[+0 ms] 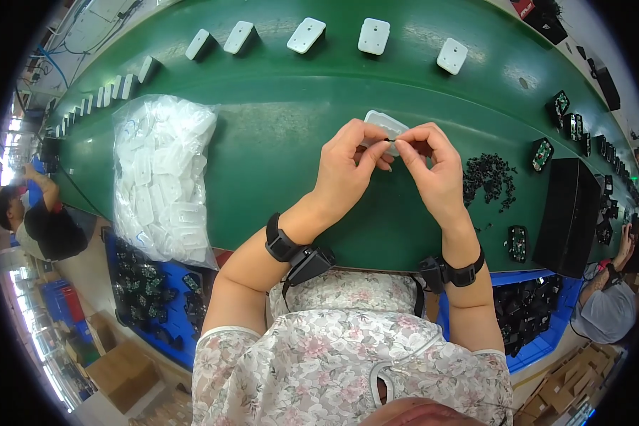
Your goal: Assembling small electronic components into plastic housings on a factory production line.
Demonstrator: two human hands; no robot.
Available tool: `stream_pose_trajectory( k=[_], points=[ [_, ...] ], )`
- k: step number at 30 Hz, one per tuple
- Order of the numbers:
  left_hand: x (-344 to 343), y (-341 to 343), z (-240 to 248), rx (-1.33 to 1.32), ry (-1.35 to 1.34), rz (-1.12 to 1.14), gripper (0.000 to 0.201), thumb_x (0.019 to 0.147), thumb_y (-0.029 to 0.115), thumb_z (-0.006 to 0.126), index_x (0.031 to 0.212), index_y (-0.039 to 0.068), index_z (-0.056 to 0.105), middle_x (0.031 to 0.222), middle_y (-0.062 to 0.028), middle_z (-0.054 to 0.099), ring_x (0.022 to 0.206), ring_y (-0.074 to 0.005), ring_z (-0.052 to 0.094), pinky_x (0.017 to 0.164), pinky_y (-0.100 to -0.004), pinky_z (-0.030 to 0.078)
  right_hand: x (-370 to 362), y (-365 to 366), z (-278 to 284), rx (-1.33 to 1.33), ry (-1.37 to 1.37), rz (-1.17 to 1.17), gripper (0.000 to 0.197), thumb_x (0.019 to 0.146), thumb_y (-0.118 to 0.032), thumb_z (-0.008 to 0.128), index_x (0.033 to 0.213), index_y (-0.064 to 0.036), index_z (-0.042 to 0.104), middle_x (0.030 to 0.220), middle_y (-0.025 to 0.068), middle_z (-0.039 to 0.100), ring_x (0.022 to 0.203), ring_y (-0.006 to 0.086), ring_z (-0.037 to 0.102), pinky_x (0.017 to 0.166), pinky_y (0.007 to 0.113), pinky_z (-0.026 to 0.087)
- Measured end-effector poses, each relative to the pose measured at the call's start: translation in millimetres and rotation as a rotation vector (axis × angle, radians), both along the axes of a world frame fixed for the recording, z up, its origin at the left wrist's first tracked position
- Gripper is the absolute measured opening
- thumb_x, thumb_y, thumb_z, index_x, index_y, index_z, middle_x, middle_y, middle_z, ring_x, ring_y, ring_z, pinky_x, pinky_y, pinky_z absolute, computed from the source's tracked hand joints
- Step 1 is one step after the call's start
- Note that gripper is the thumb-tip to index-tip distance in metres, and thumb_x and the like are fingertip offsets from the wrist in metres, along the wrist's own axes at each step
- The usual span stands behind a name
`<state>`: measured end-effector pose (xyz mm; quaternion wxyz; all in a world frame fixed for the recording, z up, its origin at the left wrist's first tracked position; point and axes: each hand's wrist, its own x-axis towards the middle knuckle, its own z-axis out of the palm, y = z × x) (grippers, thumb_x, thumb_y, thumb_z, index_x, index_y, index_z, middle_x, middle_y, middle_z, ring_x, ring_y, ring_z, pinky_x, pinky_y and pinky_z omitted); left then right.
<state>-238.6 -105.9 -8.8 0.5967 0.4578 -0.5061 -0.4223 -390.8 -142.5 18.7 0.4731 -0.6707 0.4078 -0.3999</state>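
My left hand (343, 165) and my right hand (434, 169) meet over the green table, thumbs and index fingers pinched together. Between their fingertips sits a small black part (389, 140), too small to make out fully. Just behind it a white plastic cover (380, 119) shows, partly hidden by my fingers; whether the other fingers touch it I cannot tell. To the right of my right hand lies a loose pile of small black parts (491, 176).
A clear bag of white covers (165, 167) lies at left. White-faced units (373, 35) line the far strip. A black box (566, 213) and circuit-board units (542, 154) stand at right. Blue bins (525, 312) sit below the table edge. People work at both sides.
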Motion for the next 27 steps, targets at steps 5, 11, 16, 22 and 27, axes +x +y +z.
stream_pose_trajectory(
  k=[5,11,16,22,27],
  points=[
    [-7.5,0.8,3.0,-0.002,0.179,0.029,0.023,0.089,-0.005,0.05,0.112,0.0,0.049,0.099,-0.0125,0.061,0.08,-0.0184,0.066,0.071,-0.0285,0.056,3.1,0.7,-0.5,-0.125,0.071,-0.009,0.006,0.084,-0.005,0.064,0.084,-0.0002,0.06,0.082,-0.0004,0.051,0.068,0.0053,0.045,0.058,0.019,0.033],
    [-8.9,1.5,-3.7,-0.032,0.062,-0.026,0.023,0.091,-0.003,0.049,0.114,-0.002,0.047,0.102,-0.0125,0.061,0.088,-0.0182,0.065,0.074,-0.0287,0.054,3.1,-1.0,-4.4,-0.136,0.103,-0.051,0.008,0.081,-0.005,0.065,0.08,-0.0017,0.058,0.074,0.0018,0.052,0.06,0.0083,0.046,0.053,0.022,0.036],
    [-7.0,4.7,1.0,-0.004,0.028,-0.019,0.019,0.091,-0.001,0.051,0.11,-0.003,0.048,0.099,-0.0116,0.062,0.086,-0.0178,0.066,0.073,-0.0276,0.053,6.3,0.9,-7.4,0.028,-0.036,-0.065,0.008,0.083,-0.004,0.064,0.078,-0.0021,0.057,0.074,-0.0026,0.049,0.06,0.0026,0.04,0.051,0.02,0.033],
    [-1.7,5.7,3.8,-0.029,-0.174,0.043,0.012,0.091,0.0,0.052,0.103,-0.004,0.051,0.094,-0.0113,0.063,0.085,-0.0175,0.066,0.071,-0.0263,0.053,12.6,7.2,-8.7,-0.171,0.068,-0.064,0.007,0.083,-0.004,0.064,0.082,-0.0026,0.058,0.077,-0.0016,0.049,0.064,0.0047,0.043,0.056,0.019,0.033],
    [-0.9,2.6,2.8,0.032,0.168,-0.005,0.011,0.092,-0.001,0.051,0.102,-0.005,0.051,0.095,-0.012,0.063,0.085,-0.0178,0.066,0.072,-0.0258,0.054,4.5,0.0,-2.2,-0.391,0.146,-0.197,0.02,0.08,-0.01,0.07,0.092,-0.0025,0.057,0.086,0.0,0.049,0.067,0.0087,0.04,0.06,0.021,0.036]
  ],
)
